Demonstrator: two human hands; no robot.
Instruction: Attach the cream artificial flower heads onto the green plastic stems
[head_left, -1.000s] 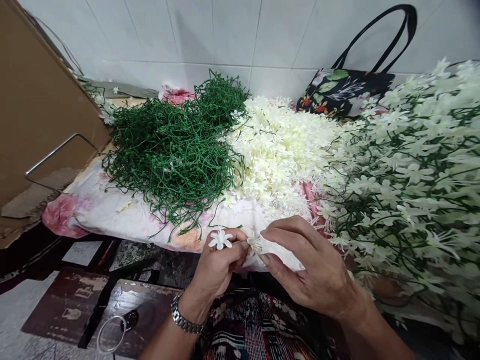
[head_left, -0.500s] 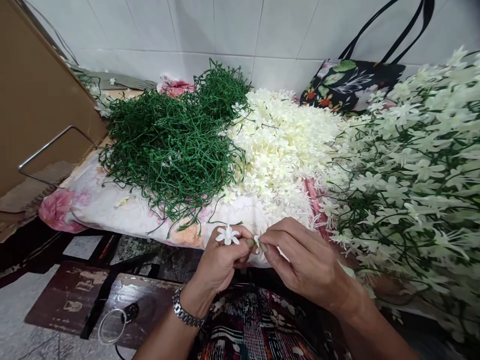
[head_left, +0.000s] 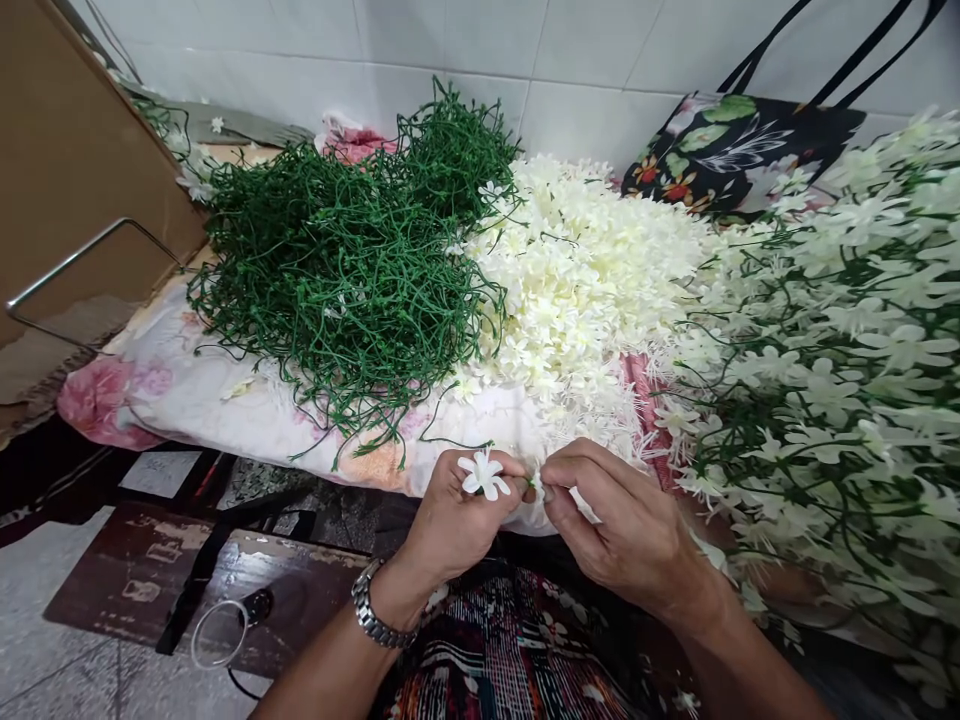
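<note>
My left hand (head_left: 461,510) is closed around a green artificial stem, most of it hidden by the fingers. One white artificial flower (head_left: 484,474) stands out above that hand's thumb side. Fingertips of my right hand (head_left: 619,525) pinch a small white flower (head_left: 535,482) at a green stem tip held by the left fingers. Both hands meet over the front edge of the cloth-covered table. Just beyond them lie a tangled heap of green stems (head_left: 345,280) and a pile of loose white blossoms (head_left: 577,290).
Finished-looking white flowers on stems (head_left: 832,390) are massed at the right. A floral black bag (head_left: 742,150) leans on the tiled wall. At the left stand a cardboard box (head_left: 82,200) and a metal wire handle (head_left: 67,265). A brown wooden bench (head_left: 277,575) is below.
The view has shifted slightly. My hands stay close together, the right still pinching at the stem tip, and the flower above my left hand has turned to face more toward me.
</note>
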